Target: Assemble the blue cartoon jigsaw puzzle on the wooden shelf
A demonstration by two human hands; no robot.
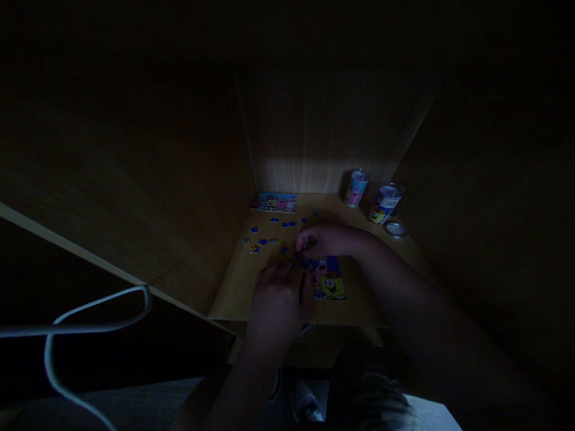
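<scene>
A partly assembled jigsaw puzzle point(331, 286) with a yellow and a pink cartoon figure lies near the shelf's front edge. My left hand point(276, 293) is at its left side, palm down, fingers forward and thumb apart; the fingertips are partly in shadow. From the right, my right hand point(320, 239) reaches over the puzzle's far edge. Its fingers are curled and pinched at a small dark blue puzzle piece point(297, 255), which is dim and half covered. Loose puzzle pieces point(263, 242) are scattered beyond and left of my hands.
A cartoon picture card point(275, 202) lies at the back left. Two printed cans, one pink and blue point(356, 190) and one darker point(384, 205), stand at the back right beside a round lid point(396, 230). Wooden panels enclose the shelf. A white cable point(90, 327) loops at lower left.
</scene>
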